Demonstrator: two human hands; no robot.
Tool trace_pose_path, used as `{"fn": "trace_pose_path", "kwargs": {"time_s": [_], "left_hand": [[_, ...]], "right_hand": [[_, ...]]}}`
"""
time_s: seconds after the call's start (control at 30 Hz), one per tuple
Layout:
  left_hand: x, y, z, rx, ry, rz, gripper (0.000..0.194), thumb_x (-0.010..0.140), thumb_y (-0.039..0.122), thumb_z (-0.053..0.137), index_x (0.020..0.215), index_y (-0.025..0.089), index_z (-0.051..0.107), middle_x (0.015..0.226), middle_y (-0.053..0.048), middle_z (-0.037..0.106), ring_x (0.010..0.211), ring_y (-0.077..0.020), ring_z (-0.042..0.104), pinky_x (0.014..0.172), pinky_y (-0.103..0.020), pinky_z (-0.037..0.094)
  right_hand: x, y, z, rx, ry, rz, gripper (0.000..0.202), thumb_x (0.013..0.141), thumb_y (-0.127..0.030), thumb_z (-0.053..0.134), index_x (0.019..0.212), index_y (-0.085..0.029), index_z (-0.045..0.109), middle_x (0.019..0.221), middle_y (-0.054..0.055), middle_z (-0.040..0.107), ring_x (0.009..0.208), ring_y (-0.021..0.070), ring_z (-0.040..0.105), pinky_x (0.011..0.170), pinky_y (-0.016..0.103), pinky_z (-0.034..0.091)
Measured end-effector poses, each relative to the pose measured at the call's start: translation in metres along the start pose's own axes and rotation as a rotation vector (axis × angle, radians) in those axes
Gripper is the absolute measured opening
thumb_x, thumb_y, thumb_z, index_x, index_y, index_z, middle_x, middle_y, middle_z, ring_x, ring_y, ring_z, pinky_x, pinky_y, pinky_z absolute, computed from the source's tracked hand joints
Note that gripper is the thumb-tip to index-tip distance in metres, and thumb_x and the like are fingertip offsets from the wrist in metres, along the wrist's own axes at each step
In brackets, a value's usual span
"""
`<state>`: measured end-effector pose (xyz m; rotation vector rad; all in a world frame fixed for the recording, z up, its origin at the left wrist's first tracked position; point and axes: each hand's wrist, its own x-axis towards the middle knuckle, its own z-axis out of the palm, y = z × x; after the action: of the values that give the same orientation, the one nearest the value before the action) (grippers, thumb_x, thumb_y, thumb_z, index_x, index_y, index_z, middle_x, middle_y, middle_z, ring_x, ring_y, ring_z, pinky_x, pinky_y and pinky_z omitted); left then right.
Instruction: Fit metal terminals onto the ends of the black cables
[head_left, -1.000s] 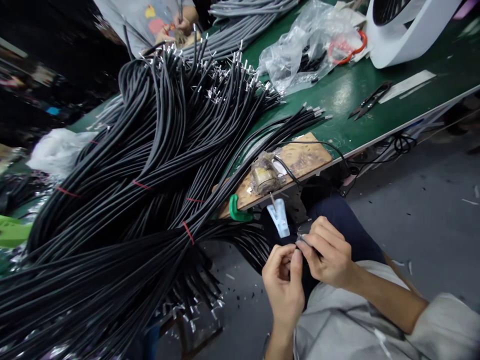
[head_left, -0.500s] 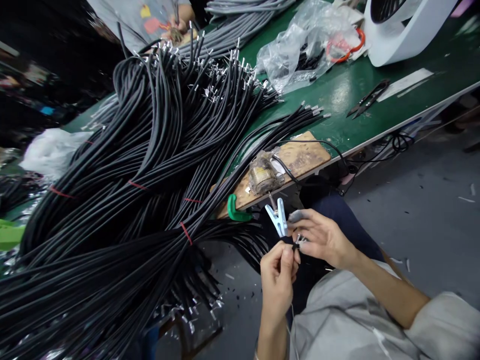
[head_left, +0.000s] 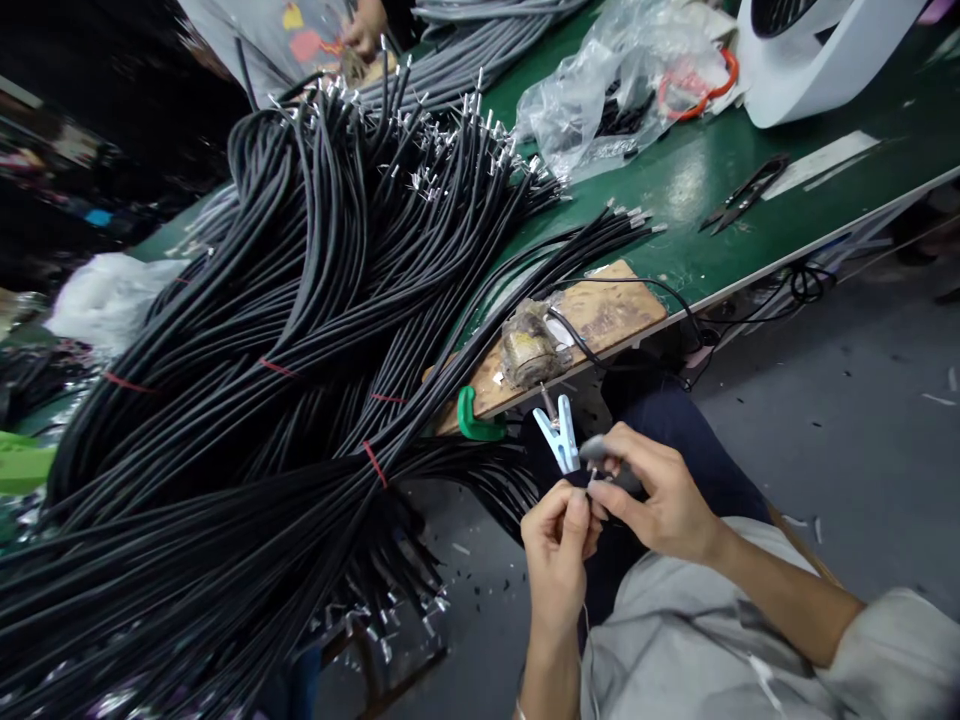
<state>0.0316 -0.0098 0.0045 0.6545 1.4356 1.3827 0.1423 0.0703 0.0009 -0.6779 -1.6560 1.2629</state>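
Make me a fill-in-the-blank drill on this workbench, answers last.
Thin ____ ties band the dark cables. The clothespin near the right hand is light ____. The thread snips lie on a ____ tabletop.

Missing words: red; blue; green.

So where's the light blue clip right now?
In the head view, the light blue clip is just right of centre, to the right of the green clamp and beyond the left hand.
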Motion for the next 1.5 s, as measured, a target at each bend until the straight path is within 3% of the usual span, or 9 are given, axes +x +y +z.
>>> {"fn": "trace_pose_path", "kwargs": {"time_s": [0.13,0.27,0.4,0.63,0.73,0.87,1.1,1.23,1.5], "left_hand": [[0.008,0.014,-0.016,0.266,-0.175,0.159,0.045,0.093,0.041,0.052,0.057,0.014,0.056,0.050,0.003,0.041,0.044,-0.0066,0.035,0.044,-0.021,0.027],[0.018,0.025,-0.024,0.365,-0.255,0.471,0.033,0.088,0.040,0.060,0.066,0.016,0.064,0.058,-0.001,0.055,0.054,-0.0115,0.048,0.052,-0.024,0.036],[0.019,0.022,-0.022,0.430,-0.197,0.575,0.013,0.084,0.023,0.065,0.072,0.018,0.064,0.065,0.000,0.059,0.060,-0.0122,0.052,0.055,-0.024,0.038],[0.012,0.021,-0.021,0.454,-0.026,0.634,0.008,0.078,0.014,0.070,0.074,0.019,0.064,0.066,0.002,0.056,0.061,-0.0114,0.051,0.055,-0.022,0.038],[0.015,0.024,-0.021,0.383,0.037,0.680,0.007,0.079,0.016,0.070,0.075,0.019,0.064,0.066,0.002,0.055,0.062,-0.0108,0.051,0.056,-0.021,0.039],[0.020,0.025,-0.018,0.358,0.087,0.630,0.008,0.079,0.017,0.070,0.073,0.018,0.063,0.067,0.002,0.053,0.061,-0.0107,0.050,0.055,-0.021,0.038],[0.020,0.022,-0.014,0.334,0.057,0.488,0.014,0.081,0.020,0.067,0.068,0.017,0.063,0.067,0.001,0.053,0.058,-0.0100,0.045,0.052,-0.021,0.034],[0.016,0.021,-0.017,0.337,0.033,0.485,0.015,0.081,0.021,0.067,0.068,0.016,0.063,0.062,0.001,0.051,0.057,-0.0110,0.045,0.052,-0.022,0.034],[0.008,0.007,-0.021,0.280,-0.109,0.475,0.018,0.084,0.032,0.066,0.075,0.017,0.070,0.065,-0.004,0.063,0.063,-0.0154,0.056,0.059,-0.026,0.044]], "right_hand": [[0.008,0.005,-0.006,0.180,-0.196,-0.011,0.025,0.091,-0.023,0.057,0.067,-0.015,0.062,0.064,0.003,0.056,0.066,0.0146,0.047,0.064,0.030,0.041],[0.009,0.014,0.000,0.788,-0.393,0.424,0.036,0.080,-0.045,0.067,0.063,-0.013,0.062,0.057,0.000,0.054,0.051,0.0099,0.046,0.047,0.023,0.036],[0.020,0.017,-0.003,0.833,-0.543,0.768,0.028,0.069,-0.034,0.070,0.053,-0.013,0.059,0.044,-0.003,0.052,0.034,0.0048,0.036,0.034,0.019,0.023],[0.060,0.012,-0.006,0.671,-0.253,0.614,0.036,0.072,-0.044,0.073,0.059,-0.012,0.064,0.047,-0.004,0.052,0.043,0.0048,0.038,0.042,0.019,0.026],[0.069,0.010,0.007,0.827,-0.322,0.562,0.048,0.073,-0.058,0.072,0.073,-0.010,0.070,0.060,0.000,0.059,0.056,0.0073,0.047,0.051,0.019,0.035],[0.066,0.014,0.022,1.086,-0.294,0.604,0.042,0.074,-0.051,0.075,0.080,-0.010,0.071,0.066,0.002,0.061,0.060,0.0094,0.054,0.053,0.019,0.039],[0.055,0.032,0.028,1.306,-0.409,0.647,0.047,0.078,-0.055,0.069,0.084,-0.009,0.072,0.075,0.007,0.067,0.064,0.0115,0.057,0.060,0.022,0.043],[0.047,0.054,0.020,1.334,-0.328,0.713,0.042,0.084,-0.053,0.064,0.083,-0.011,0.070,0.070,0.005,0.065,0.064,0.0107,0.055,0.057,0.020,0.039],[0.021,0.072,-0.013,0.937,-0.208,0.657,0.033,0.079,-0.042,0.073,0.091,-0.011,0.070,0.074,0.006,0.067,0.069,0.0128,0.056,0.062,0.024,0.038]]}}
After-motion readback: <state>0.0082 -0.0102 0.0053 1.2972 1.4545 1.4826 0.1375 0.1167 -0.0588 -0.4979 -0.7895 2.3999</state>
